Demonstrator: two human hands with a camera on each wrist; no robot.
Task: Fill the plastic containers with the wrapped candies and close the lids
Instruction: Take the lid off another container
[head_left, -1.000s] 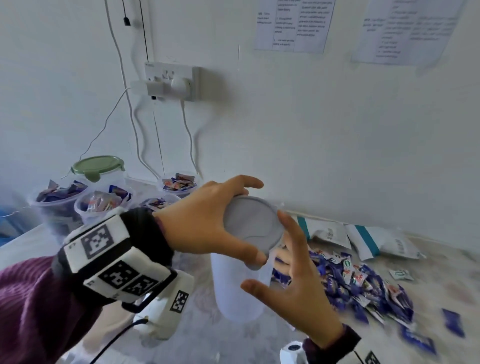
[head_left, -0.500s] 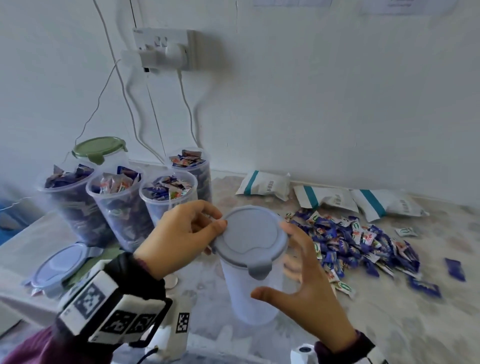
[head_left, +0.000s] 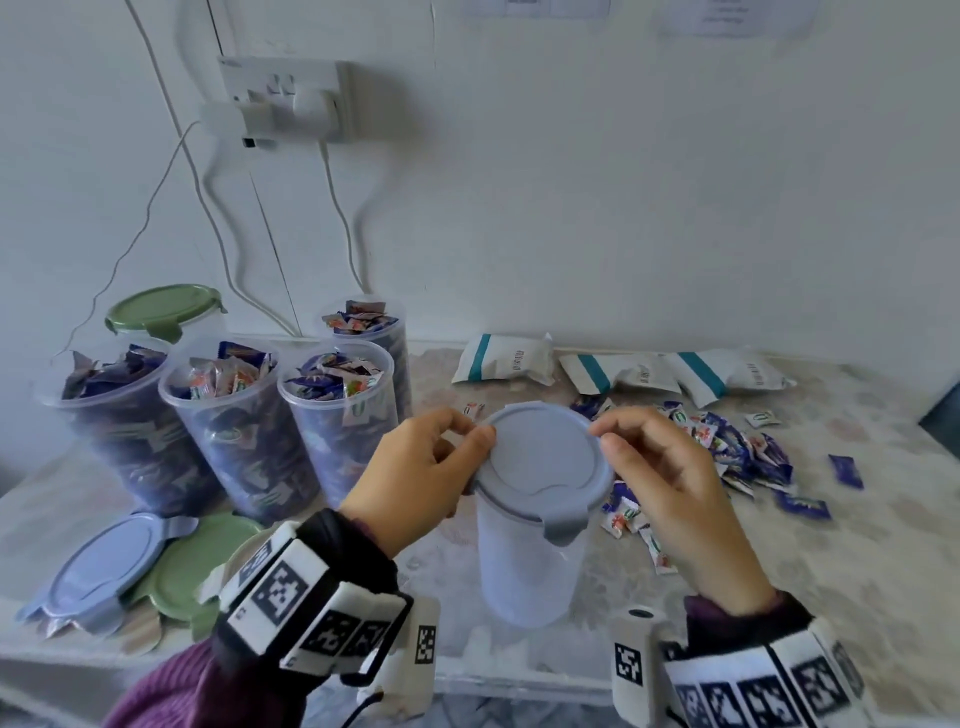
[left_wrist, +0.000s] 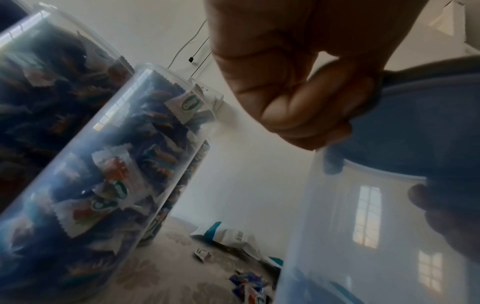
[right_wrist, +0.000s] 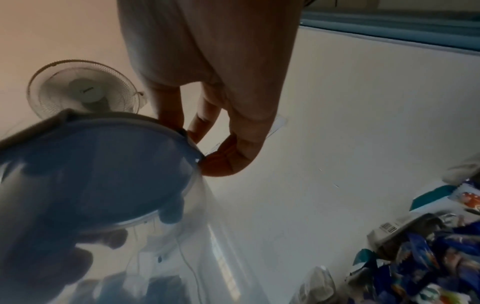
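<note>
A tall clear plastic container (head_left: 524, 571) stands on the table in the middle and looks empty. A grey-blue lid (head_left: 543, 462) sits on its mouth, with its latch tab towards me. My left hand (head_left: 475, 431) pinches the lid's left rim with curled fingers, and my right hand (head_left: 602, 436) pinches its right rim. The left wrist view shows the fingers (left_wrist: 298, 107) on the lid (left_wrist: 415, 123). The right wrist view shows thumb and fingertips (right_wrist: 223, 160) at the lid (right_wrist: 103, 160) edge. Loose wrapped candies (head_left: 727, 447) lie to the right.
Several open containers full of candies (head_left: 332, 415) stand at the left, one behind them with a green lid (head_left: 161, 309). Loose blue (head_left: 98, 566) and green (head_left: 202, 571) lids lie at the front left. White bags (head_left: 504, 358) lie along the wall. Cables hang from a socket (head_left: 291, 98).
My right hand has moved from the container's side up to the lid's right rim. My left hand has shifted to the left rim. The view has tilted down towards the table.
</note>
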